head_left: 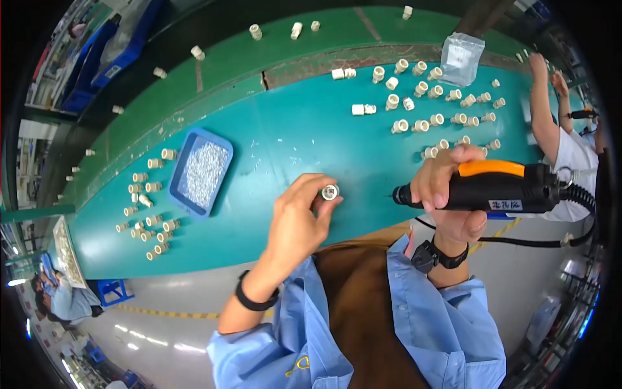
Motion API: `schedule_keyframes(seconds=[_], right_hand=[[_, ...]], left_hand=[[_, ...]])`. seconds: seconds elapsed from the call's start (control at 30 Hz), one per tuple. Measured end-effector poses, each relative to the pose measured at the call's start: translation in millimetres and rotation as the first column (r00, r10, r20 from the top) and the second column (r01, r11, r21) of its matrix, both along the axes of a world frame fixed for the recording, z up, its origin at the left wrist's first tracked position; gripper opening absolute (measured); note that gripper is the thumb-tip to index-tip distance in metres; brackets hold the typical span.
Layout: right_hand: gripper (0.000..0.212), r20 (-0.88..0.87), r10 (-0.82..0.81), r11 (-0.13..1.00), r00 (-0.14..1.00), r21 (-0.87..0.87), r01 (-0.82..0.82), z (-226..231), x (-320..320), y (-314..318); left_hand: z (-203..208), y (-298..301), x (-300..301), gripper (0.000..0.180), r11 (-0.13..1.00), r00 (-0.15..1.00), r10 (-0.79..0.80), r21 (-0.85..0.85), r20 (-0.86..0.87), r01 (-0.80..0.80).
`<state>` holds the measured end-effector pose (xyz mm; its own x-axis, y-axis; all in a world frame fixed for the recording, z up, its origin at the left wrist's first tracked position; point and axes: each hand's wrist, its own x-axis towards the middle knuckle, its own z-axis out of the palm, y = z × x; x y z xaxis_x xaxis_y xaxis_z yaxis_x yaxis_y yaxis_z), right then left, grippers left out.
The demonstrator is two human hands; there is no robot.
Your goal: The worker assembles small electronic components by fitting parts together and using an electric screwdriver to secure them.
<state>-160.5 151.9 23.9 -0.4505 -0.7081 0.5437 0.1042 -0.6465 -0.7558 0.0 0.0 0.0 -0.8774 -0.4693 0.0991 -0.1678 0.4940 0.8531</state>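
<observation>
My left hand (299,211) pinches a small round white fitting (330,192) above the table, its open end facing up and something metallic showing inside. In my right hand (447,185) is a black electric screwdriver (518,188) with an orange lever; its fingers wrap round the front of the body. The screwdriver lies level, its tip pointing left towards the fitting with a gap between them. Left of my left hand stands a blue tray (226,174) filled with small silvery pieces.
Several cream fittings stand in a group (153,187) left of the tray and in rows (420,126) at the right. A clear plastic bag (461,58) lies at the far right. More fittings sit on the green ledge (227,58). A co-worker's arm (543,117) reaches in at the right.
</observation>
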Motion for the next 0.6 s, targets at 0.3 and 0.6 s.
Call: schedule_keyframes(seconds=[0.3, 0.6], right_hand=[[0.057, -0.118, -0.099, 0.994, 0.988, 0.035, 0.104, 13.6, 17.4, -26.3], [0.050, -0.045, -0.147, 0.989, 0.988, 0.021, 0.148, 5.1, 17.4, -76.8]], left_hand=[[-74.8, 23.1, -9.8, 0.023, 0.968, 0.953, 0.250, 0.052, -0.169, -0.245], [-79.2, 24.8, -11.2, 0.023, 0.966, 0.938, 0.258, 0.055, -0.232, -0.252]])
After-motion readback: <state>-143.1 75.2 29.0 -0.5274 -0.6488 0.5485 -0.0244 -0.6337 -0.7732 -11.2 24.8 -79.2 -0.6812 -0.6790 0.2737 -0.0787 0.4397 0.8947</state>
